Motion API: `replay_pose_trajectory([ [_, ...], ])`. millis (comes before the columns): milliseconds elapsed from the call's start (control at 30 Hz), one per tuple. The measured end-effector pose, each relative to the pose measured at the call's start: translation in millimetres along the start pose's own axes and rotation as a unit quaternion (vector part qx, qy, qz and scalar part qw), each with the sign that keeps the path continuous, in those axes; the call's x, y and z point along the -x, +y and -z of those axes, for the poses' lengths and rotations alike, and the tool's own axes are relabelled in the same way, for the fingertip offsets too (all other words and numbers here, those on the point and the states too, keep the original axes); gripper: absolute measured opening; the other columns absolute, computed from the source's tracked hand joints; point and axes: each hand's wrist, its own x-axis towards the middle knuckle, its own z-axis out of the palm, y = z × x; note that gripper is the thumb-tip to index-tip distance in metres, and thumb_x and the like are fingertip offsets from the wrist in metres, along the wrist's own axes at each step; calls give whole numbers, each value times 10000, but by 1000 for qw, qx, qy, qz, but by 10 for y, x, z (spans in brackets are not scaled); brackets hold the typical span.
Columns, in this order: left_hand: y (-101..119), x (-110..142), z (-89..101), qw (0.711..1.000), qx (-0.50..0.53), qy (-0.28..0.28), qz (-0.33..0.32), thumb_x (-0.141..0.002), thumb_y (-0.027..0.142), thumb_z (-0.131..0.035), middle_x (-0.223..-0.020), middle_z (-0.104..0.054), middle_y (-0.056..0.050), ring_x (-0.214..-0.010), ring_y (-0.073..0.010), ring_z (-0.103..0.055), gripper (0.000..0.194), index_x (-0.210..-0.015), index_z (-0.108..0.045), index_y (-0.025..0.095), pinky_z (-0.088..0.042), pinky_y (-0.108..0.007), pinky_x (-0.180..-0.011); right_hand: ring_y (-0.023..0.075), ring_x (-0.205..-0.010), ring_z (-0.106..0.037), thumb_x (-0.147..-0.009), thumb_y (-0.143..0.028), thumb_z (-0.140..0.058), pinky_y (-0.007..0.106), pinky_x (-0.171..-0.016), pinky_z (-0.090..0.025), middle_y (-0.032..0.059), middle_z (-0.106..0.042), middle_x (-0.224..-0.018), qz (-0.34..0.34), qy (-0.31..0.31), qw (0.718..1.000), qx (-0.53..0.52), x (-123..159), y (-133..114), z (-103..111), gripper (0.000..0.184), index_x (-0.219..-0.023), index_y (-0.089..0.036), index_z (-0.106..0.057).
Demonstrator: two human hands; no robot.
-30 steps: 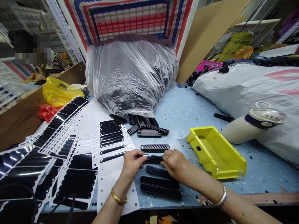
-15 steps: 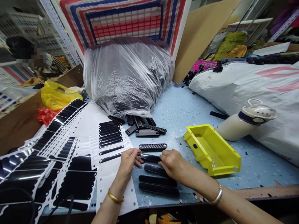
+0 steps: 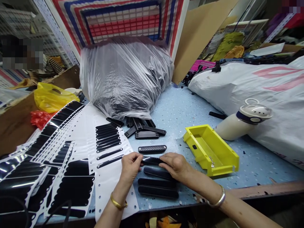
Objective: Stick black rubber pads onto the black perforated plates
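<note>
left hand [image 3: 130, 166] re-closing on black strip [image 3: 152, 161] | right hand [image 3: 174, 165] pinching its far end | both gripping | yellow plastic bin [image 3: 213, 155] sitting at 3 o'clock, untouched

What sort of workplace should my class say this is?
Probably a small hand-assembly workshop: perforated sheets of glossy black strips, black parts packed in a clear plastic sack, and a yellow plastic parts bin, all crowding one workbench.
</note>
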Motion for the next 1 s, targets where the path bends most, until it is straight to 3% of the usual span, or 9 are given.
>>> replay_pose_trajectory([
  [100, 10, -6, 9, 1000, 4, -5, 0, -591, 401, -719, -451, -606, 14, -381, -114, -550, 238, -576, -706, 165, -425, -179, -345, 200, -783, -694, -947, -232, -550, 304, -733, -561, 93, -751, -869, 3, 37, 999, -24, 48, 32, -57, 212, -1018, -175, -741],
  [400, -23, -3, 15, 1000, 3, 0, -7, -591, 413, -734, -464, -616, 7, -411, -121, -578, 257, -589, -718, 157, -453, -179, -375, 202, -778, -689, -902, -213, -619, 307, -733, -561, 80, -758, -875, -26, -11, 999, -42, 50, 89, -35, 182, -1025, -200, -752],
  [700, -25, -10, 36, 1000, 1, -13, -6, -593, 435, -769, -466, -628, 3, -420, -127, -590, 283, -602, -725, 155, -463, -181, -385, 206, -844, -668, -942, -225, -545, 331, -777, -560, 95, -732, -891, -17, 20, 998, -53, 114, 77, -89, 249, -1113, -167, -717],
  [867, -39, -14, 33, 1000, 5, -14, -3, -581, 426, -772, -478, -635, -6, -443, -135, -610, 280, -590, -728, 150, -469, -179, -388, 204, -797, -675, -934, -216, -569, 329, -749, -559, 87, -743, -859, 2, 43, 998, -42, 115, 95, -115, 215, -1081, -179, -721],
  [1000, -62, -25, 31, 1000, 7, -11, -12, -587, 414, -773, -483, -637, -8, -436, -135, -607, 268, -590, -727, 150, -470, -183, -388, 208, -767, -674, -949, -179, -544, 338, -706, -545, 114, -751, -904, 62, 101, 993, 20, 103, 60, -116, 226, -1122, -160, -688],
])
